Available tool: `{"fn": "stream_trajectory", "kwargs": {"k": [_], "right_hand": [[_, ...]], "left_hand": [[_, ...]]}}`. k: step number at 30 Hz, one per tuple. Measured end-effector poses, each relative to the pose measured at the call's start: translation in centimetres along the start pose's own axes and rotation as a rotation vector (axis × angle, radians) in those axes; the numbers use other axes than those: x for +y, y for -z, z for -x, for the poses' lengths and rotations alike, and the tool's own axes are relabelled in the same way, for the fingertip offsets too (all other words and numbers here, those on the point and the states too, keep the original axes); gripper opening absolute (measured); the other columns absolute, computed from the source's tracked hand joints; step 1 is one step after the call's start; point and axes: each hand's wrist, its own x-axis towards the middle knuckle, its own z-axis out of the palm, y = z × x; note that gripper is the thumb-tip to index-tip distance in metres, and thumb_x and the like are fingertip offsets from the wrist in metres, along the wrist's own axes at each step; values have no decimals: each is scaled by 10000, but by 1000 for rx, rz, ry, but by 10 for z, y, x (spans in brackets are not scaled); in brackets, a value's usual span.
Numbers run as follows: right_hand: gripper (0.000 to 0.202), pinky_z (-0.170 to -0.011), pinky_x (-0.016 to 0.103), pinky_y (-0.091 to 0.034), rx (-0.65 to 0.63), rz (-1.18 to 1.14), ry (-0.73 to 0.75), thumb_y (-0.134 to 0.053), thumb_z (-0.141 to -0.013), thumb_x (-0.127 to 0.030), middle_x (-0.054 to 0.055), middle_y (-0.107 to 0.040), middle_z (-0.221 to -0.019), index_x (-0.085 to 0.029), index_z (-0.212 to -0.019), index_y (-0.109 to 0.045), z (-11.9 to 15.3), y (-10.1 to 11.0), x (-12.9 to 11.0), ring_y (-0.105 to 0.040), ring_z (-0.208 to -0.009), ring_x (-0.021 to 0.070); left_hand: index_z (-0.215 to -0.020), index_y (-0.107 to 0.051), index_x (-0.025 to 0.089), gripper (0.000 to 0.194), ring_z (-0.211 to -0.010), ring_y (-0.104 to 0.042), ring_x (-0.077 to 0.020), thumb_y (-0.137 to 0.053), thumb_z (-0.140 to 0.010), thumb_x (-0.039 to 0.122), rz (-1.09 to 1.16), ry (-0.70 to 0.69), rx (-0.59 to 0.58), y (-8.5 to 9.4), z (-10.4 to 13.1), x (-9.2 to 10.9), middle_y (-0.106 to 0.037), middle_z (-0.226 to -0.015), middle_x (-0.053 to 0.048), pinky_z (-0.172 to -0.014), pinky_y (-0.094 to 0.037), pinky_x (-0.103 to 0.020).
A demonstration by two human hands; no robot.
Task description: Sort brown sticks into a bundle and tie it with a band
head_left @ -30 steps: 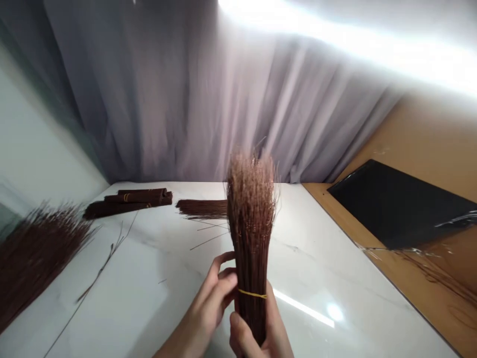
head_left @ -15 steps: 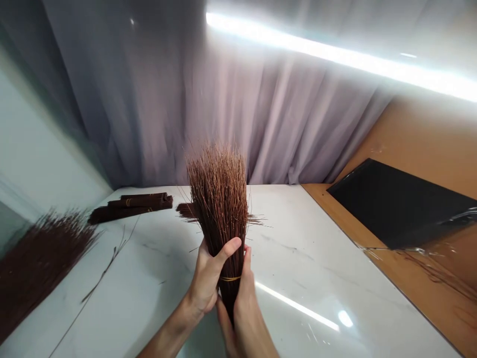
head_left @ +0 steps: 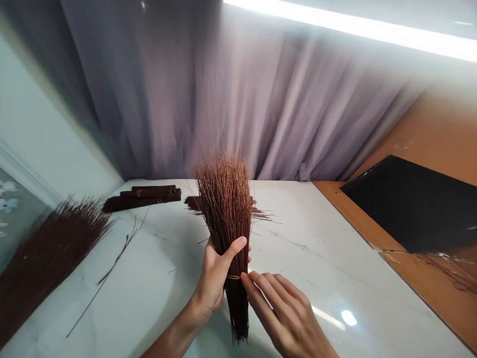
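Note:
A bundle of thin brown twigs (head_left: 225, 199) stands upright at the centre, its tips fanned out at the top. My left hand (head_left: 219, 271) is wrapped round its middle, thumb across the front. A thin yellow band (head_left: 233, 277) circles the bundle just below that thumb. My right hand (head_left: 279, 303) is at the bundle's right side, its fingertips bunched at the band; whether they pinch the band or a twig is too small to tell.
On the white table (head_left: 298, 248), tied dark bundles (head_left: 149, 196) lie at the back left. A large twig pile (head_left: 48, 253) and loose twigs (head_left: 119, 256) are at left. Behind the held bundle are more twigs (head_left: 194, 204). A black panel (head_left: 410, 199) is at right.
My right hand has moved from round the lower bundle to the band at its right side, uncovering the bundle's lower end. My left hand keeps its hold. The view has shifted slightly.

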Motion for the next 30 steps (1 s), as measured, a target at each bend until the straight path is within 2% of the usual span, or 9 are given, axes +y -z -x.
{"fn": "stream_trajectory", "kwargs": {"k": [4, 8, 12, 17, 21, 23, 27, 30], "right_hand": [[247, -681, 343, -576, 6, 85, 16, -465, -957, -17, 178, -757, -979, -44, -1110, -657, -6, -9, 3, -725, -879, 258], [230, -535, 283, -509, -80, 26, -123, -412, -997, -44, 101, -696, -856, -104, -1104, -606, -21, -6, 10, -652, -682, 179], [178, -494, 275, -477, -50, 63, -187, -406, -1017, -77, 95, -658, -862, -118, -1086, -565, -28, 0, 22, -607, -626, 160], [222, -468, 256, -463, -65, 78, -157, -374, -1022, -84, 95, -639, -891, -130, -1117, -569, -23, 2, 45, -607, -650, 156], [193, -499, 262, -497, -65, 59, -160, -417, -1021, -95, 99, -657, -921, -135, -1110, -584, -21, 4, 51, -627, -668, 157], [205, -535, 276, -536, -57, 35, -109, -429, -1013, -73, 113, -679, -920, -110, -1131, -592, -21, 3, 46, -650, -681, 169], [304, -710, 331, -621, -47, -22, -28, -422, -986, -15, 182, -723, -1036, -52, -1230, -600, -16, -4, 32, -725, -885, 233], [392, -775, 331, -635, -17, -94, -141, -407, -996, -25, 187, -720, -1132, -84, -1344, -578, -7, -10, 22, -732, -991, 231]], "left_hand": [[-1019, -663, 147, 406, -754, -725, -174, -862, -760, 388, -25, -38, -10, 3, 0, -3, -764, -844, -41, -706, -593, -265], [-1126, -668, 172, 455, -945, -739, -207, -875, -754, 332, 19, -47, -38, 1, 4, -2, -775, -999, -44, -817, -589, -270], [-1151, -671, 170, 428, -988, -740, -221, -846, -792, 325, 51, -19, -102, 0, 6, 1, -775, -1046, -64, -881, -591, -305], [-1132, -648, 166, 414, -887, -749, -238, -812, -824, 388, 66, 116, -212, 2, 8, 5, -767, -1061, -102, -774, -644, -382], [-1041, -659, 156, 434, -636, -714, -185, -817, -794, 476, 14, 201, -168, 1, 8, 10, -753, -838, -69, -552, -617, -296], [-1014, -666, 156, 434, -562, -684, -160, -819, -786, 491, 2, 200, -142, 0, 7, 11, -734, -771, -41, -504, -585, -263], [-1010, -676, 174, 388, -630, -700, -152, -848, -772, 428, 36, 133, -83, -2, 3, 10, -739, -800, -8, -582, -594, -249], [-1016, -692, 192, 362, -822, -739, -174, -872, -755, 366, 83, 67, -21, -2, 2, 7, -772, -937, -15, -731, -602, -249]]}}
